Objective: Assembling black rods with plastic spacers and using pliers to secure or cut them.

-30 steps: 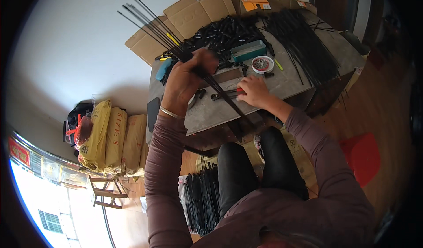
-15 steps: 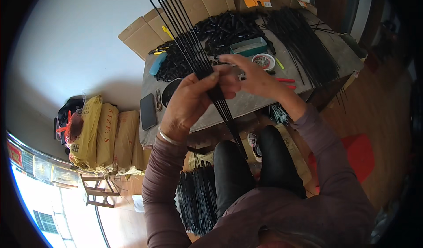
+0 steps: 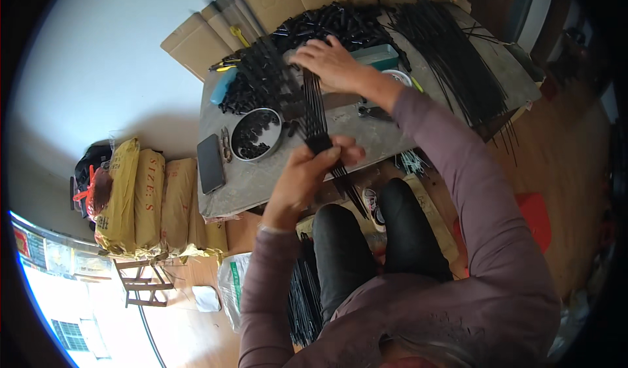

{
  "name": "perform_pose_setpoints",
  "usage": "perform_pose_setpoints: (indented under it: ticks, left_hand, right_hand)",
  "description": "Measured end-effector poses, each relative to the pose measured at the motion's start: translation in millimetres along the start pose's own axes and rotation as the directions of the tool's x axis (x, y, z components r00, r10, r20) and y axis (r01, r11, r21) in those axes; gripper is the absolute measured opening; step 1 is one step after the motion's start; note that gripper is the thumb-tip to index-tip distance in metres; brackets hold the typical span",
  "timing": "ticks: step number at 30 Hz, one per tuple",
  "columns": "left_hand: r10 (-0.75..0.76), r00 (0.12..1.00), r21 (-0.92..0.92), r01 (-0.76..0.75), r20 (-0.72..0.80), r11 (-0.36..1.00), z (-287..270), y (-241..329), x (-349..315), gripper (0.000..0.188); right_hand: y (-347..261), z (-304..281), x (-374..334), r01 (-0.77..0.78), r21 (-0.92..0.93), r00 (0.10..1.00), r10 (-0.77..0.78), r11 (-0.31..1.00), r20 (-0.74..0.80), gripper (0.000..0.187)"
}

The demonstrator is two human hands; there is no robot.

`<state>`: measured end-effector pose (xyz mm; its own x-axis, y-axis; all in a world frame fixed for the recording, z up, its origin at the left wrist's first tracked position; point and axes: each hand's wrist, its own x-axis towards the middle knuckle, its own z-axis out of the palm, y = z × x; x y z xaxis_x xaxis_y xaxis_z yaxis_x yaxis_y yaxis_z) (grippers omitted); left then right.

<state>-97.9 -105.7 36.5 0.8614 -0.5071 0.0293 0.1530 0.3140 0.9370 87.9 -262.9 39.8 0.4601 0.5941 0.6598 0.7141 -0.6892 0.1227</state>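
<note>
My left hand (image 3: 313, 172) is closed around a bundle of thin black rods (image 3: 316, 116), near the table's front edge. Toward the far side the rods fan apart, some smeared by motion; their other ends point down above my knees. Over the upper part of the bundle is my right hand (image 3: 330, 66), back up, fingers stretched out and apart. Its thumb is hidden, and whether it touches the rods is unclear. Behind it lies a heap of short black tubular pieces (image 3: 340, 22). A round metal bowl (image 3: 280, 139) with small black parts stands left of the bundle.
On the grey table (image 3: 222, 206) are a phone (image 3: 210, 164), pliers (image 3: 226, 147), a teal tray (image 3: 379, 56), a white bowl (image 3: 399, 75) and a pile of long black rods (image 3: 451, 60). Cardboard (image 3: 288, 1) lines the back. Wrapped packages (image 3: 149, 191) stand left; more rods (image 3: 304, 296) are beside my legs.
My left hand has come lower and to the right with the rods. My right hand has moved up and left over them. The metal bowl is now uncovered, and the rods' far ends blur.
</note>
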Motion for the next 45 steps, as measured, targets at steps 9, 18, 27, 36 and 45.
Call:
perform_pose_setpoints:
  ticks: [9, 18, 27, 36, 45]
  left_hand:
    - [-0.174, 0.985, -0.222, 0.17, -0.001, 0.96, -46, -67, 20, 0.03]
    - [-0.207, 0.978, -0.217, 0.204, 0.009, 0.955, -41, -63, 26, 0.029]
    - [-0.209, 0.978, -0.226, 0.204, 0.001, 0.953, -33, -31, 32, 0.03]
    - [-0.141, 0.989, -0.197, 0.131, -0.037, 0.972, -18, 4, 61, 0.036]
    - [-0.189, 0.981, -0.153, 0.183, -0.031, 0.971, -20, 6, 60, 0.031]
  right_hand:
    - [87, -37, -84, -0.719, 0.007, 0.683, 0.703, 0.695, 0.198, 0.025]
    - [183, -42, -167, -0.726, -0.476, 0.447, 0.866, 0.497, 0.223, 0.031]
    - [183, -90, -152, -0.679, 0.673, 0.192, 0.813, -0.295, 0.55, 0.021]
    - [-70, -129, -133, -0.597, 0.776, 0.578, 0.562, -0.204, 0.592, 0.013]
    - [-99, -104, -156, -0.722, 0.682, 0.662, 0.406, 0.118, 0.63, 0.019]
